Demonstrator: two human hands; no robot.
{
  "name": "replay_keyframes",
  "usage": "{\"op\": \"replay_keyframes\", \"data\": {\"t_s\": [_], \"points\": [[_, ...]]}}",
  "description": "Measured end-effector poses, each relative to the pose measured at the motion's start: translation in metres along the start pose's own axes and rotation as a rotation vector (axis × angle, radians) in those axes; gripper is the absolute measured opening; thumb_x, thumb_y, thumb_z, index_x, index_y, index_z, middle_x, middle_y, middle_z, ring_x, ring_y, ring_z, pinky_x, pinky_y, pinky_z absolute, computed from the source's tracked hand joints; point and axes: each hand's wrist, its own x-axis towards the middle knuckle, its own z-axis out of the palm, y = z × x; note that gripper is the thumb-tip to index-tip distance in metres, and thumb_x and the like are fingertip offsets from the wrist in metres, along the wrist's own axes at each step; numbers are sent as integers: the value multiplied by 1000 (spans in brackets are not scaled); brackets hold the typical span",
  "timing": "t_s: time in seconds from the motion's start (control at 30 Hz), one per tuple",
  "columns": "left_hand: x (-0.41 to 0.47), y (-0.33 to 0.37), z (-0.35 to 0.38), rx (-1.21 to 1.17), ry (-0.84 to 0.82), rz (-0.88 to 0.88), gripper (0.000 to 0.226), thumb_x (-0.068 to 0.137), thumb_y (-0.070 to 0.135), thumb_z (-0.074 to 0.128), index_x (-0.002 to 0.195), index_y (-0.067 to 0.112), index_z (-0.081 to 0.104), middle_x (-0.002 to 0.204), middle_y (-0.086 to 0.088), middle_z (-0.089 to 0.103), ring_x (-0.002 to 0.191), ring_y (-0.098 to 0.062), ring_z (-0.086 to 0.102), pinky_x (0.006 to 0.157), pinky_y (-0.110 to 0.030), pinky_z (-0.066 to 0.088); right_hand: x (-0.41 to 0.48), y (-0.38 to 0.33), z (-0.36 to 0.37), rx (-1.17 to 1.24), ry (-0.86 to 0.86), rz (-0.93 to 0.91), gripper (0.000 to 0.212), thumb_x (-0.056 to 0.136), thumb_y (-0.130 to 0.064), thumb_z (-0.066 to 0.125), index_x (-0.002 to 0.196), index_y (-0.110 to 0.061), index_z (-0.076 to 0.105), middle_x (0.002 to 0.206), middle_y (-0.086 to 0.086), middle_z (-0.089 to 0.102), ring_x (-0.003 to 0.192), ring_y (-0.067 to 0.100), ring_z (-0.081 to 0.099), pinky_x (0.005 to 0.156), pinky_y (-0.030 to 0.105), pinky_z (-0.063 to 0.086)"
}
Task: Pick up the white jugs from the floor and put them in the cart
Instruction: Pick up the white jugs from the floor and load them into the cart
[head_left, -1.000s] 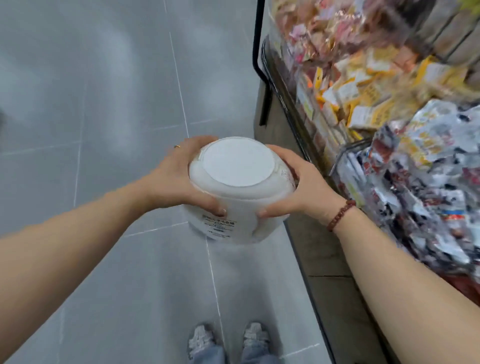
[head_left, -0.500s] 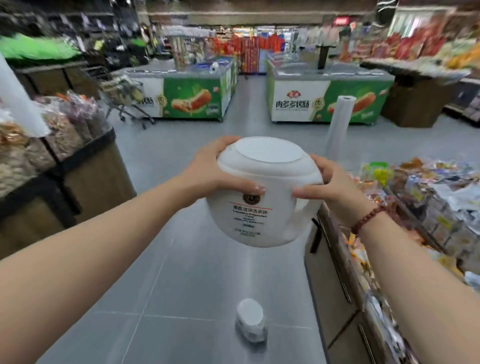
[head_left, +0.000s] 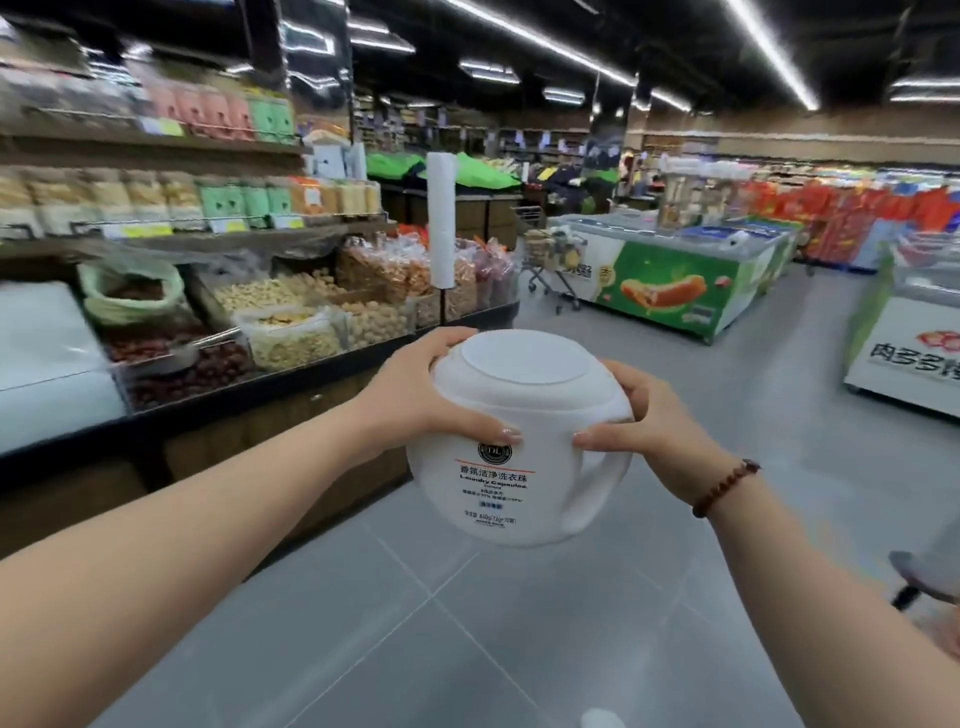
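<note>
I hold a white jug (head_left: 519, 467) of laundry capsules upright in front of me at chest height, above the grey floor. My left hand (head_left: 426, 395) grips its left shoulder and my right hand (head_left: 644, 426) grips its right side above the handle. A flat round lid tops the jug. A second white jug (head_left: 602, 719) shows only as a sliver on the floor at the bottom edge. A shopping cart (head_left: 553, 265) loaded with goods stands far off beside the green freezer.
A bulk snack stand (head_left: 291, 332) with bins of nuts and dried fruit runs along my left. A bag roll on a pole (head_left: 441, 218) rises from it. Chest freezers (head_left: 670, 286) sit ahead and at right (head_left: 904, 358). Grey tiled floor (head_left: 519, 623) lies below.
My view has swung up from the floor and turned left, so the snack stand now fills the left. Both hands keep the same hold on the jug. The floor jug slid to the bottom edge.
</note>
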Motion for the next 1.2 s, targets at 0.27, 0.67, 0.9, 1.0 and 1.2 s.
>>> {"op": "replay_keyframes", "data": {"t_s": [0.27,0.67,0.9,1.0,1.2], "points": [[-150,-30,-124,94,385,-214,99,32,44,92,123,41,52,118,18,60,107,-5,59,87,-33,55,52,-19,173,81,-426,-67,82,43,-23,85,122,-21,60,111,0,70,98,18,68,66,29,57],[-424,-54,-299,182,795,-404,93,30,42,91,114,45,54,116,18,62,105,-4,61,85,-31,55,28,-78,499,208,-848,-88,78,42,-19,87,116,-16,63,112,21,65,89,37,60,73,60,50],[-576,-79,-384,254,975,-535,104,32,44,91,127,37,50,122,18,56,112,-3,54,94,-31,50,-2,-102,689,190,-1071,-132,83,44,-24,87,123,-21,59,115,3,68,101,24,66,75,58,53],[-628,-88,-411,233,1046,-580,104,31,46,90,126,41,48,120,21,55,110,0,54,88,-26,51,-8,-112,758,185,-1184,-136,85,46,-24,88,125,-21,57,118,1,67,107,23,64,80,56,55],[-707,-112,-465,247,1224,-656,107,28,47,90,127,38,50,121,20,56,109,0,55,87,-26,52,-11,-125,887,193,-1363,-156,83,47,-24,88,124,-20,58,119,-1,67,110,17,63,87,39,56]]}}
